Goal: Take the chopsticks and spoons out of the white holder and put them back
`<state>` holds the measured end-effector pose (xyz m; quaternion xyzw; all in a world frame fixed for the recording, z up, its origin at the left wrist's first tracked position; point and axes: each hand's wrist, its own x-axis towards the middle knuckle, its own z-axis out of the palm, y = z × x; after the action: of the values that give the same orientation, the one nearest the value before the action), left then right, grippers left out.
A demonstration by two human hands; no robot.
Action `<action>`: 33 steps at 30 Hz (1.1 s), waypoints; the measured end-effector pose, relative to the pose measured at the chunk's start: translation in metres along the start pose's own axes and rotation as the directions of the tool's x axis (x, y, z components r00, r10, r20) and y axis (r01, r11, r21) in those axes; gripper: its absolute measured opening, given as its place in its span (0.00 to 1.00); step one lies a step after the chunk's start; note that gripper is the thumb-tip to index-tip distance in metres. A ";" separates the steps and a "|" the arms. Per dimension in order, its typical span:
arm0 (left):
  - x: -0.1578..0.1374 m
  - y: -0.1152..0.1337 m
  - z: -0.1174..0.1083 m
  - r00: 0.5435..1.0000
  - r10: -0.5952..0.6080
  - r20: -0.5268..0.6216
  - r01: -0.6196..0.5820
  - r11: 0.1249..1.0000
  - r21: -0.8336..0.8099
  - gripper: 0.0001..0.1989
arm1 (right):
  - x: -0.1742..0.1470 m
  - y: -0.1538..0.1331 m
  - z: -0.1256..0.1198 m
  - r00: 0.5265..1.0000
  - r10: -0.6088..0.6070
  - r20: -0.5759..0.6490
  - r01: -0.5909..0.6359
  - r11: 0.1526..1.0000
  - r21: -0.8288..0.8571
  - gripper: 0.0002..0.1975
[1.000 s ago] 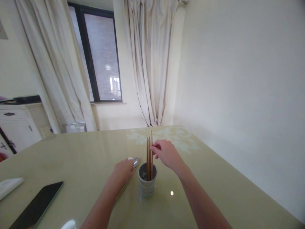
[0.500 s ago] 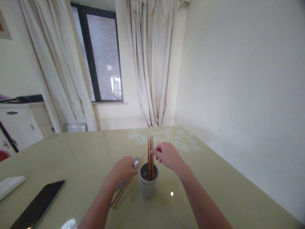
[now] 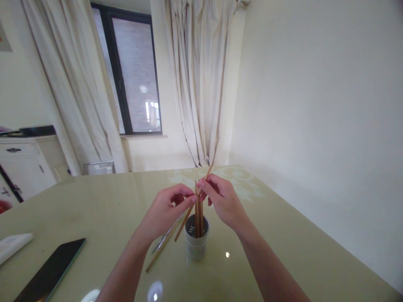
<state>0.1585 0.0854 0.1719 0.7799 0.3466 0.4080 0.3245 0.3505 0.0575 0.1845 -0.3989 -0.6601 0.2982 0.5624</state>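
Observation:
A wooden chopstick (image 3: 184,225) slants up over the holder, pinched near its middle by my left hand (image 3: 166,207) and higher up by my right hand (image 3: 222,199). Both hands are closed on it, thumb against fingers. Below them stands a pale utensil holder (image 3: 197,247) with drain holes in its floor. Several brown chopsticks (image 3: 199,220) stand upright in it. On the table left of the holder lie another chopstick (image 3: 157,256) and a shiny metal utensil (image 3: 163,240), probably the spoon, partly hidden by my left hand.
The glossy green table (image 3: 103,205) reaches to the curtains and window. A dark tablet or phone (image 3: 50,270) lies at left, beside a white object (image 3: 14,246). A white rounded object (image 3: 90,295) shows at the bottom edge. A wall (image 3: 315,126) borders the right side.
My left hand has lifted a chopstick from the table and moved up and right over the holder. My right hand has risen slightly and now grips the same chopstick.

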 end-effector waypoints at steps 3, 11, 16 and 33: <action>0.005 -0.028 0.001 0.996 -0.092 0.010 0.088 0.978 0.189 0.17 | 0.001 -0.002 -0.015 0.994 -0.032 -0.105 0.023 0.996 -0.090 0.14; -0.005 -0.102 0.019 0.850 -0.516 0.108 0.237 0.558 0.795 0.07 | 0.009 0.015 -0.022 0.997 0.076 -0.029 -0.080 0.858 -0.508 0.14; -0.009 -0.109 0.023 0.828 -0.553 0.095 0.233 0.493 0.838 0.09 | 0.010 0.030 -0.012 0.971 0.240 -0.008 -0.197 0.776 -0.600 0.08; -0.006 -0.110 0.018 0.832 -0.552 0.046 0.286 0.499 0.818 0.08 | 0.008 0.048 -0.007 0.940 0.340 -0.009 -0.250 0.673 -0.696 0.16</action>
<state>0.1408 0.1370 0.0748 0.7832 0.6153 -0.0025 0.0897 0.3662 0.0885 0.1494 -0.6609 -0.6827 0.1424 0.2771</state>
